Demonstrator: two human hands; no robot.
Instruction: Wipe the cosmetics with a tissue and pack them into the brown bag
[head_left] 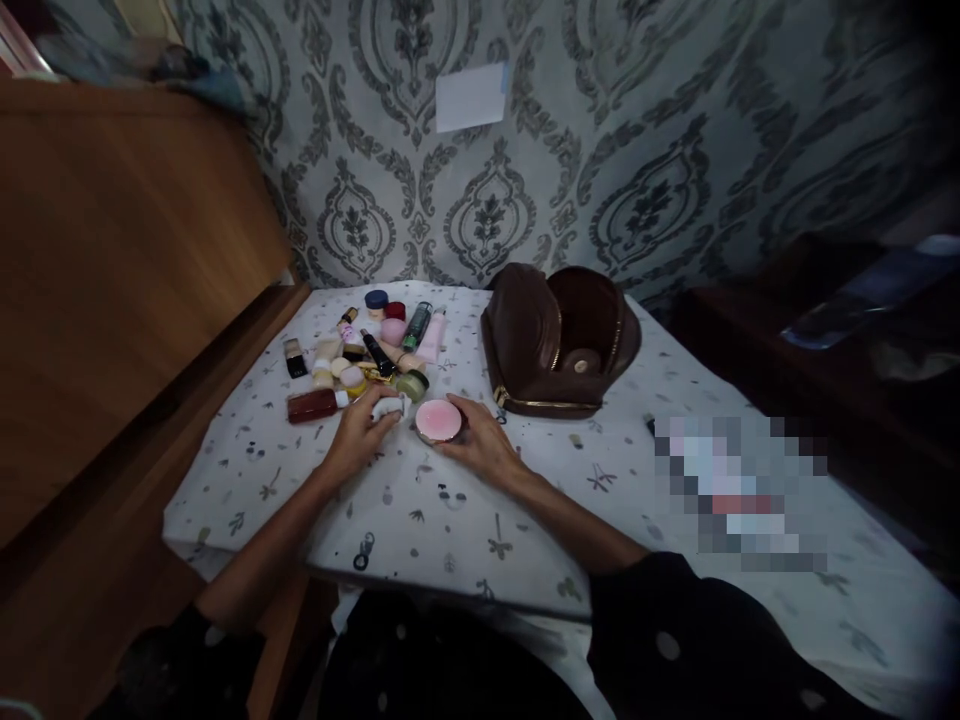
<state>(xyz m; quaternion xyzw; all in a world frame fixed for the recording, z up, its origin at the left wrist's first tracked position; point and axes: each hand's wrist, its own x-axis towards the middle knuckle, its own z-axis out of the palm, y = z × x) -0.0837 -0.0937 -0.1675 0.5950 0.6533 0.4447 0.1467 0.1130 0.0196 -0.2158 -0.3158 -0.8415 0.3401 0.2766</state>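
My right hand (480, 437) holds a round container with a pink top (439, 421) over the patterned white cloth (420, 520). Between the fingers of my left hand (360, 432) is a small white crumpled item (388, 406), perhaps a wipe or tissue. Just beyond my hands lies a group of cosmetics: a green-lidded jar (412, 385), a dark red bottle (312, 405) with a white cap, a black tube (377, 354), a pink tube (432, 336) and a green bottle (417, 326). A brown bag (525, 335) stands open behind my right hand.
A wooden cabinet (127, 240) rises along the left side. The patterned wall (487, 200) closes off the back, with a white card (471, 97) on it. At the right, a pixelated patch covers something on the cloth. A clear bottle (870, 295) lies at the far right.
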